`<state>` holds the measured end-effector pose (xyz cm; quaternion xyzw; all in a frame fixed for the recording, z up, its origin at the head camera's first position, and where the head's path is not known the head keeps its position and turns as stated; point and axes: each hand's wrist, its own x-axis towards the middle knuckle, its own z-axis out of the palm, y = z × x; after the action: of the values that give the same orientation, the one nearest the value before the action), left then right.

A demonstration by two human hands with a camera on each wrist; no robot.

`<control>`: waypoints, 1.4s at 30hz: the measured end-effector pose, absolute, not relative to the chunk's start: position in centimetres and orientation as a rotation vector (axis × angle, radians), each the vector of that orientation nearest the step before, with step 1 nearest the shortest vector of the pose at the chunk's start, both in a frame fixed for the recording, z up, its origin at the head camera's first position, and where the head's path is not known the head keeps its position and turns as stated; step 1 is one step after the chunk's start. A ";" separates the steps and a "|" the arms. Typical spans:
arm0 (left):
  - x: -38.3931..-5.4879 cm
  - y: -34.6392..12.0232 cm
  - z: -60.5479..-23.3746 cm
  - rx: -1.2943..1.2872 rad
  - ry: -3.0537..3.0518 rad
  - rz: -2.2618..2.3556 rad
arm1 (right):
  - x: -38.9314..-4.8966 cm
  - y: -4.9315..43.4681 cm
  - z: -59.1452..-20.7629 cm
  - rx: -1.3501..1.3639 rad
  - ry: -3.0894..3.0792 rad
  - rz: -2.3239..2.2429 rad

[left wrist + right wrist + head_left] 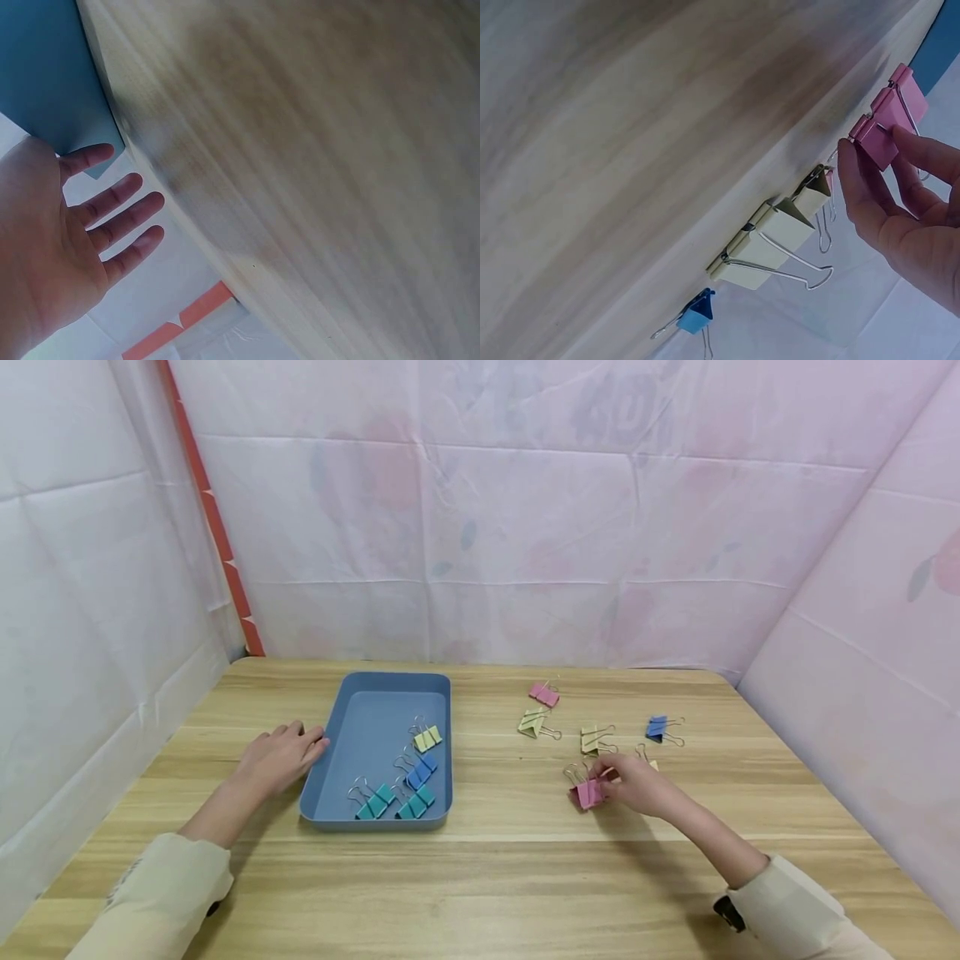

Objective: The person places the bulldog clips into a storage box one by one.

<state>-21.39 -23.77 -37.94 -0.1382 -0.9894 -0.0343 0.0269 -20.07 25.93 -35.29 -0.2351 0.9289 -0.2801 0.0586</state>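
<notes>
My right hand (637, 787) pinches a pink binder clip (588, 794) at its right end, thumb and fingers on either side in the right wrist view. The clip is low over the table, with its wire handles pointing up and back. My left hand (279, 760) lies at the left side of a blue-grey tray (367, 718), fingertips right at the rim and holding nothing. In the left wrist view its fingers (124, 225) are spread and loosely straight. Inside the tray, along the right and front, sit a yellow clip (427, 739), a blue clip (422, 771) and two teal clips (375, 802).
Beyond my right hand lie another pink clip (544, 695), two pale yellow clips (590, 740) and a blue clip (657, 727). A further yellow clip (765, 251) is partly hidden behind that hand in the head view. White printed sheets (525, 527) enclose the wooden table (495, 893).
</notes>
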 end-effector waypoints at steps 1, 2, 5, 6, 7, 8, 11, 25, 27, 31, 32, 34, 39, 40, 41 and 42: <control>-21.4 -23.8 -38.0 -0.427 -3.055 -0.107 | -20.1 25.9 -35.3 -0.704 2.810 -0.857; -21.4 -23.8 -38.0 -0.425 -3.056 -0.108 | -20.1 25.9 -35.3 -0.699 2.807 -0.864; -21.4 -23.8 -38.0 -0.423 -3.058 -0.113 | -20.1 25.7 -35.1 -0.677 2.789 -0.899; -21.4 -23.8 -38.0 -0.424 -3.059 -0.114 | -20.1 25.6 -35.0 -0.676 2.782 -0.910; -21.4 -23.8 -38.0 -0.424 -3.060 -0.114 | -20.0 25.5 -34.9 -0.678 2.780 -0.916; -21.4 -23.8 -38.0 -0.423 -3.061 -0.112 | -20.0 25.4 -34.9 -0.690 2.776 -0.923; -21.4 -23.8 -38.0 -0.422 -3.064 -0.108 | -19.9 25.1 -34.7 -0.691 2.783 -0.938; -21.6 -23.9 -38.1 -0.411 -3.074 -0.121 | -19.6 23.8 -33.7 -0.625 2.877 -0.916; -21.6 -23.9 -38.2 -0.415 -3.070 -0.117 | -19.4 23.5 -33.5 -0.615 2.893 -0.908; -21.6 -23.9 -38.0 -0.424 -3.064 -0.111 | -19.2 23.0 -33.1 -0.603 2.913 -0.905; -21.6 -23.9 -38.0 -0.422 -3.066 -0.116 | -19.1 22.9 -33.0 -0.605 2.915 -0.905; -21.6 -23.9 -38.0 -0.419 -3.074 -0.115 | -19.1 22.7 -32.9 -0.610 2.918 -0.906; -21.6 -23.8 -37.9 -0.420 -3.088 -0.097 | -19.1 22.3 -32.8 -0.616 2.928 -0.896; -21.6 -23.8 -37.9 -0.420 -3.089 -0.096 | -19.1 22.2 -32.8 -0.615 2.929 -0.896; -21.6 -23.8 -37.9 -0.420 -3.088 -0.095 | -19.1 22.2 -32.8 -0.616 2.930 -0.895; -21.6 -23.8 -37.9 -0.420 -3.089 -0.095 | -19.1 22.1 -32.7 -0.613 2.935 -0.895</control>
<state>-21.57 -23.81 -37.89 -0.1347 -0.9904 -0.0305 0.0113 -19.07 22.10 -32.74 -0.1959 0.9379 -0.2861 0.0064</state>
